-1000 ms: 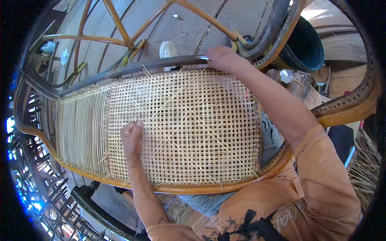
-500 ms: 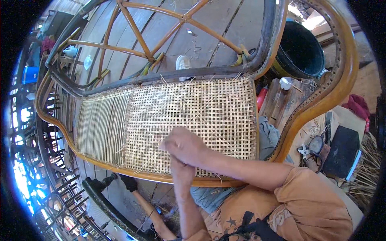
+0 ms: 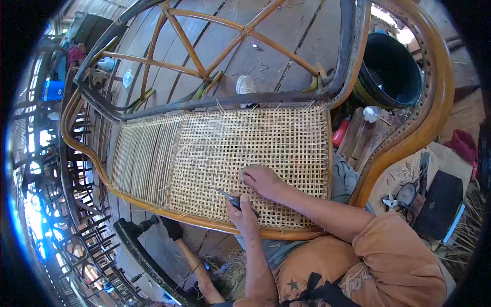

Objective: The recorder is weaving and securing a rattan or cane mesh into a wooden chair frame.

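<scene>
A woven cane panel (image 3: 215, 138) fills the middle of a curved rattan frame (image 3: 399, 146) lying across my lap. Over its near edge, my left hand (image 3: 244, 217) is closed around a slim pointed tool (image 3: 225, 194) with a dark handle, its metal tip angled up and left above the weave. Just beyond and to the right, my right hand (image 3: 261, 181) rests against the cane with fingers curled into a pinch. Whatever sits between those fingertips is too small to make out. Loose strand ends stick out around the panel.
The panel's left section (image 3: 143, 153) has strands running one way only. A black bucket (image 3: 391, 69) stands at back right, near a red bottle (image 3: 340, 132). Scissors (image 3: 394, 202) lie at right beside a dark block (image 3: 439, 204). Another person's forearm (image 3: 197, 266) shows at lower left.
My hands, one over the other before, have come apart. The pointed tool now shows in the left, and the right has shifted rightward. The whole view has moved slightly.
</scene>
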`<state>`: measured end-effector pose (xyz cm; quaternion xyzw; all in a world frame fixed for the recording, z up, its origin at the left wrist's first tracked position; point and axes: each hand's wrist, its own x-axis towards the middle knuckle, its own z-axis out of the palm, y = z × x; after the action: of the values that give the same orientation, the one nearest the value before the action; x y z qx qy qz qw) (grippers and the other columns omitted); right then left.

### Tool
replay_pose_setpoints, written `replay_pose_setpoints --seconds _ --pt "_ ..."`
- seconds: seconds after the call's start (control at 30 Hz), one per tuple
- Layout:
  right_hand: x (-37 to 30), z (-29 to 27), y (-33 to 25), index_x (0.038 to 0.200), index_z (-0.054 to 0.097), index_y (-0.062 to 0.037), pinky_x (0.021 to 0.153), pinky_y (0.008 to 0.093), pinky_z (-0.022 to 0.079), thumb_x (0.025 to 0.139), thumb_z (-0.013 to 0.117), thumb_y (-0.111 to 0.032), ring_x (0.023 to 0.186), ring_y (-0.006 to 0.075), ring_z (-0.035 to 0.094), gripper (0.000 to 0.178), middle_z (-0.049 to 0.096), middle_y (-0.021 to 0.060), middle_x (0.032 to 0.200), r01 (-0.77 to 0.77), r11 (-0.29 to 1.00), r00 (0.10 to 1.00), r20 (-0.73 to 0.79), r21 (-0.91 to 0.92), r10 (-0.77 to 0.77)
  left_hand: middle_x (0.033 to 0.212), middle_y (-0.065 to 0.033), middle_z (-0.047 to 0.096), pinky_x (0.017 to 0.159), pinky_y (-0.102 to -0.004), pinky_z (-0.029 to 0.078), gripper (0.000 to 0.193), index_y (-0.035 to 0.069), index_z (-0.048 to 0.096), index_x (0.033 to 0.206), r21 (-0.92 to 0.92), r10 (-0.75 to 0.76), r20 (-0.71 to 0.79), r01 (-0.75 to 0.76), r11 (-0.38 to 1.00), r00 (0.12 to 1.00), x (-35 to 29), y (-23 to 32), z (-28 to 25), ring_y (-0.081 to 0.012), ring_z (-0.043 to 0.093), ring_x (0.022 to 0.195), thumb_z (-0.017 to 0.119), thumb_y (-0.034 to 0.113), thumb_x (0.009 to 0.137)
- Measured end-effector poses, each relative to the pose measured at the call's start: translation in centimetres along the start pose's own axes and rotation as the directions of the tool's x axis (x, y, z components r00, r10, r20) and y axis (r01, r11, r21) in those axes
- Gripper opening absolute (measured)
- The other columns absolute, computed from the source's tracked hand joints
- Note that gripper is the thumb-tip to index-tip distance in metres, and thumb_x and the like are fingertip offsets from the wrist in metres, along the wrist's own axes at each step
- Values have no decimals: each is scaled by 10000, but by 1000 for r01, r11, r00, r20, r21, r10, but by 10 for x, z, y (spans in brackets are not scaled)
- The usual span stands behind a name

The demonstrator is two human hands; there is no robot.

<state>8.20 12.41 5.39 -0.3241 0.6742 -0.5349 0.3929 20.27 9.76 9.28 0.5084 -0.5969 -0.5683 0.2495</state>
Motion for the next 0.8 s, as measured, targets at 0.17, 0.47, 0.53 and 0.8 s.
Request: replay_pose_setpoints --seconds 0.17,0.47,0.53,0.8 --pt "35 -17 -16 828 569 -17 696 422 462 856 462 -181 722 303 563 198 561 162 743 -65 997 995 -74 -31 62 642 23 436 468 -202 315 137 38 493 876 83 99 16 -100 991 995 -2 1 3 -46 380 534 545 162 849" --pt "102 -35 26 883 597 -24 869 394 431 744 528 -47 1004 331 487 157 543 166 1001 102 794 879 -319 -600 -354 590 34 408 439 -192 292 184 51 535 845 60 84 118 -92 994 989 -6 7 2 -44 348 488 521 232 872" --pt "107 -46 34 971 599 -50 928 377 401 774 522 -78 1059 323 476 213 542 156 1087 33 738 992 -69 -674 -107 571 49 424 428 -184 295 148 51 545 839 -21 90 112 -88 996 990 -5 6 4 -26 361 462 547 197 861" --pt "92 -29 44 1018 560 -28 922 379 391 777 552 -137 1038 297 470 264 548 146 1019 55 879 725 -586 -474 -362 624 28 441 429 -196 306 227 50 529 1006 -132 -59 33 63 989 998 3 19 10 -42 369 490 478 221 867"
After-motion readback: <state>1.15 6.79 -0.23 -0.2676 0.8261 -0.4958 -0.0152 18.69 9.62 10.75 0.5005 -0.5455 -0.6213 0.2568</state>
